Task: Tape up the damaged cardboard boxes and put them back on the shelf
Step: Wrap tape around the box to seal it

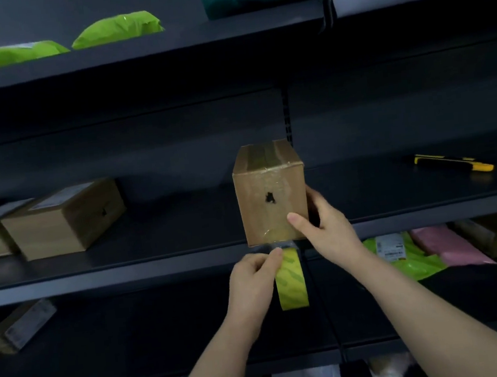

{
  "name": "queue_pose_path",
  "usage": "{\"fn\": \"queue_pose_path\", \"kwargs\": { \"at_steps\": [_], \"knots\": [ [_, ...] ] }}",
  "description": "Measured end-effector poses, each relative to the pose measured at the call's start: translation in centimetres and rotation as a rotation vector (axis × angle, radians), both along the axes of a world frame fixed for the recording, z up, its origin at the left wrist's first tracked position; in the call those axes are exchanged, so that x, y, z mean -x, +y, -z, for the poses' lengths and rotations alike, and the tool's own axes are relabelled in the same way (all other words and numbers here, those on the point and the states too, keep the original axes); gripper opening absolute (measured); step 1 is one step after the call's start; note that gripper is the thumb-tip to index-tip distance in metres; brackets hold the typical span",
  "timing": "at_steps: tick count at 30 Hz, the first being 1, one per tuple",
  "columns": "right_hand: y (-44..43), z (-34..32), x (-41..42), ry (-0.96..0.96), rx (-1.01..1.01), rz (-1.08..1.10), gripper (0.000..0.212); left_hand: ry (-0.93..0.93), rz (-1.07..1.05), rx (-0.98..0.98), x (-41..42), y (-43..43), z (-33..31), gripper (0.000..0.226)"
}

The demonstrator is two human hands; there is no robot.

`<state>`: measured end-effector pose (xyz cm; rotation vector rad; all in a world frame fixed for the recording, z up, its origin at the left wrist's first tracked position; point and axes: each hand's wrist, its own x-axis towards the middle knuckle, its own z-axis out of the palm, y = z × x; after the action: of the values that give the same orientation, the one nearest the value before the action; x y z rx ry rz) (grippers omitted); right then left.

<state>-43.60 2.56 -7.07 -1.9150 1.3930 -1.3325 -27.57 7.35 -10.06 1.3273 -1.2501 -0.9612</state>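
A small cardboard box (268,186) stands at the front edge of the dark middle shelf (156,259), with a dark hole in its front face under shiny clear tape. My right hand (324,223) grips the box's lower right corner, thumb pressed on the front face. My left hand (253,280) holds a yellow-cored tape roll (292,282) just below the box, and a strip of clear tape runs from the roll up onto the box's front.
Two more cardboard boxes (63,220) sit at the shelf's left. A yellow-black utility knife (453,162) lies on the shelf at the right. Green and teal mailer bags (117,28) lie on the upper shelf, with green and pink parcels (431,249) below right.
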Motion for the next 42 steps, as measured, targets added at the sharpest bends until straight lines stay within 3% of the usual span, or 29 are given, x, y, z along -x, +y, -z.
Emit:
{"fn": "queue_pose_path", "kwargs": {
  "at_steps": [3, 7, 10, 13, 17, 20, 23, 29, 32, 35, 37, 40, 42],
  "knots": [
    [1.0, -1.5, 0.1, 0.064, 0.165, 0.162, 0.053, 0.165, 0.011, 0.077, 0.9, 1.1, -2.5, 0.025],
    [1.0, -6.2, 0.3, -0.025, 0.353, 0.318, 0.039, 0.273, 0.046, 0.258, 1.5, 2.3, -8.2, 0.022],
    [1.0, -9.7, 0.4, -0.089, 0.470, 0.332, 0.035, 0.324, 0.075, 0.376, 1.4, 3.0, -12.8, 0.032],
    [0.6, -11.2, -0.7, -0.110, 0.557, 0.182, 0.035, 0.327, 0.055, 0.351, 1.1, 2.4, -16.1, 0.042],
    [-0.5, -11.5, -0.8, -0.017, 0.468, 0.041, 0.024, 0.271, 0.081, 0.261, 1.2, 1.6, -17.4, 0.065],
    [-1.1, -12.3, 0.0, 0.066, 0.381, 0.027, 0.020, 0.159, 0.162, 0.319, 2.2, 2.4, -16.6, 0.055],
    [-1.9, -12.5, 0.0, 0.099, 0.337, 0.035, 0.024, 0.069, 0.080, 0.358, 3.4, 2.5, -14.7, 0.046],
    [-2.5, -12.1, 0.9, 0.071, 0.360, -0.025, 0.029, 0.098, 0.058, 0.021, 4.4, 3.6, -4.5, 0.044],
    [-2.7, -11.6, 0.9, 0.009, 0.390, -0.058, 0.028, 0.047, 0.048, 0.047, 4.0, 4.1, -0.6, 0.050],
    [-2.8, -11.5, 0.6, -0.022, 0.399, -0.061, 0.024, -0.021, 0.050, 0.049, 4.0, 3.6, -0.5, 0.053],
    [-2.7, -11.5, 0.5, -0.031, 0.405, -0.056, 0.022, -0.044, 0.033, -0.058, 4.5, 2.8, -1.1, 0.055],
    [-2.7, -11.3, 0.5, -0.037, 0.411, -0.060, 0.021, 0.119, 0.032, -0.295, 4.9, 2.3, -1.8, 0.057],
    [-2.7, -11.4, 0.5, -0.034, 0.416, -0.064, 0.020, 0.151, 0.003, -0.321, 4.4, 2.2, -1.7, 0.062]
  ]
}}
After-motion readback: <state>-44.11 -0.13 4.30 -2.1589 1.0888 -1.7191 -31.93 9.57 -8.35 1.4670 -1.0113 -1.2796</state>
